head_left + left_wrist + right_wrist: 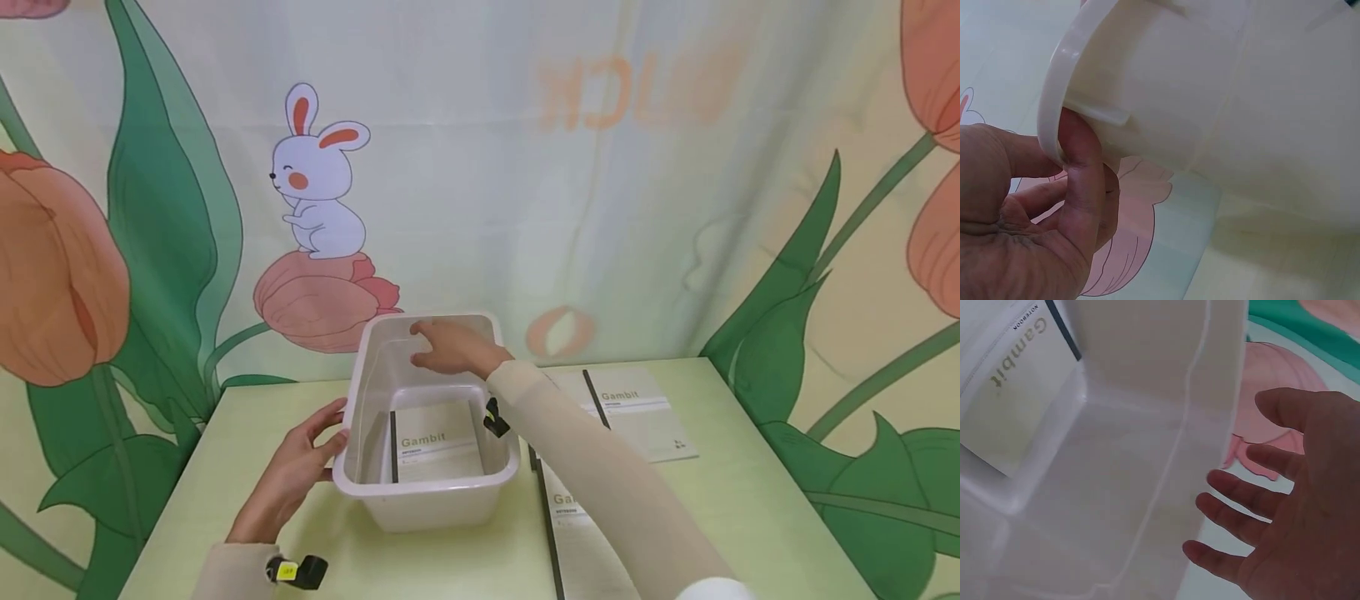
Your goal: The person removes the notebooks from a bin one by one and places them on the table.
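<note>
A white plastic bin (pixel 427 508) stands on the table with a Gambit notebook (pixel 438 462) lying flat at its bottom. My left hand (pixel 300 462) holds the bin's left rim; in the left wrist view the rim (pixel 1054 94) is pinched between thumb and fingers. Over the far part of the bin is my right hand (pixel 453 346), fingers spread and nothing in them. The right wrist view has those fingers (pixel 1241 494) straight beside the bin wall (pixel 1129 462), with the notebook (pixel 1016 394) inside beyond.
To the right of the bin lie more Gambit notebooks, one at the back right (pixel 645 425) and one nearer the front (pixel 573 554), partly hidden under my right sleeve (pixel 600 467). A curtain (pixel 465 208) printed with a rabbit and tulips hangs behind the table (pixel 750 517).
</note>
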`<state>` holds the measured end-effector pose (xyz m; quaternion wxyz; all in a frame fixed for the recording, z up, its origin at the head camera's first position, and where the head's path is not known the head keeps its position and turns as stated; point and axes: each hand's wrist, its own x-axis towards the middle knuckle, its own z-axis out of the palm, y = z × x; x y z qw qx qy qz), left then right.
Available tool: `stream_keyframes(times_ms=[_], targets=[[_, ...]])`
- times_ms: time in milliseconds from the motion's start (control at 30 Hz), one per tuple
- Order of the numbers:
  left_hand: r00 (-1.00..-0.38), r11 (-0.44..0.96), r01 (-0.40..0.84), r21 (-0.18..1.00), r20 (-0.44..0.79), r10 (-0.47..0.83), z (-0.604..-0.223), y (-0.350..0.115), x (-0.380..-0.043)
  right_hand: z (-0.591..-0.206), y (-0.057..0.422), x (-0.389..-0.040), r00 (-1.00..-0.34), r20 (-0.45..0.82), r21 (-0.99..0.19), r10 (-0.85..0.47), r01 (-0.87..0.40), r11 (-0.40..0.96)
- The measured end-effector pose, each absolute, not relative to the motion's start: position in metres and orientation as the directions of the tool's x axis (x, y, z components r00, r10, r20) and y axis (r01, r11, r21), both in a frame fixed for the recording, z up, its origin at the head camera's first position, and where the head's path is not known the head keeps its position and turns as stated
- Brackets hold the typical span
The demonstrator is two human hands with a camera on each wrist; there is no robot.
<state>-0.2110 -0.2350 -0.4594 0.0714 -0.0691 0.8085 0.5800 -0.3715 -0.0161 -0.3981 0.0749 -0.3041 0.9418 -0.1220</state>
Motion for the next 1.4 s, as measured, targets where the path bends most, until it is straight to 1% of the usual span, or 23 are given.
stream_keyframes(times_ms=[100,200,367,433,600,733,833,933,1000,1067,1133,1233,1300,1400], targets=[[-0.981,0.308,-0.194,0.932,-0.193,-0.032,-0.462,-0.235,-0.21,-0.414,-0.026,-0.375,-0.804,-0.151,-0.281,-0.575,-0.523,0.805],[-0.981,0.302,-0.19,0.934,-0.19,-0.032,-0.462,-0.235,-0.21,-0.429,-0.035,-0.375,-0.797,-0.234,-0.251,-0.557,-0.504,0.826],[-0.982,0.294,-0.187,0.937,-0.186,-0.033,-0.461,-0.236,-0.211,-0.455,-0.047,-0.378,-0.799,-0.361,-0.222,-0.481,-0.428,0.876],[-0.982,0.286,-0.187,0.94,-0.186,-0.031,-0.462,-0.236,-0.211,-0.467,-0.048,-0.381,-0.801,-0.39,-0.223,-0.455,-0.397,0.89],[-0.977,0.266,-0.21,0.941,-0.21,-0.03,-0.464,-0.233,-0.213,-0.491,-0.049,-0.382,-0.805,-0.419,-0.24,-0.42,-0.348,0.906],[-0.976,0.267,-0.218,0.939,-0.215,-0.043,-0.464,-0.232,-0.213,-0.502,-0.055,-0.382,-0.814,-0.447,-0.223,-0.37,-0.3,0.928],[-0.977,0.278,-0.214,0.936,-0.207,-0.058,-0.461,-0.234,-0.214,-0.505,-0.06,-0.383,-0.818,-0.478,-0.202,-0.319,-0.251,0.947],[-0.976,0.274,-0.218,0.937,-0.209,-0.062,-0.46,-0.236,-0.214,-0.508,-0.062,-0.383,-0.817,-0.506,-0.154,-0.277,-0.23,0.961],[-0.976,0.265,-0.22,0.939,-0.213,-0.056,-0.46,-0.237,-0.214,-0.511,-0.062,-0.383,-0.816,-0.513,-0.122,-0.266,-0.237,0.964],[-0.975,0.257,-0.221,0.941,-0.215,-0.052,-0.46,-0.237,-0.214,-0.512,-0.063,-0.384,-0.81,-0.512,-0.114,-0.286,-0.265,0.957],[-0.976,0.258,-0.22,0.941,-0.213,-0.052,-0.46,-0.238,-0.214,-0.513,-0.063,-0.384,-0.808,-0.509,-0.137,-0.296,-0.264,0.955],[-0.976,0.259,-0.219,0.941,-0.212,-0.055,-0.46,-0.239,-0.215,-0.512,-0.063,-0.385,-0.824,-0.498,-0.15,-0.269,-0.223,0.963],[-0.976,0.254,-0.22,0.942,-0.213,-0.053,-0.46,-0.239,-0.215,-0.511,-0.063,-0.385,-0.838,-0.489,-0.124,-0.24,-0.206,0.971],[-0.975,0.249,-0.224,0.942,-0.218,-0.052,-0.459,-0.238,-0.215,-0.51,-0.063,-0.385,-0.85,-0.461,-0.065,-0.254,-0.253,0.965]])
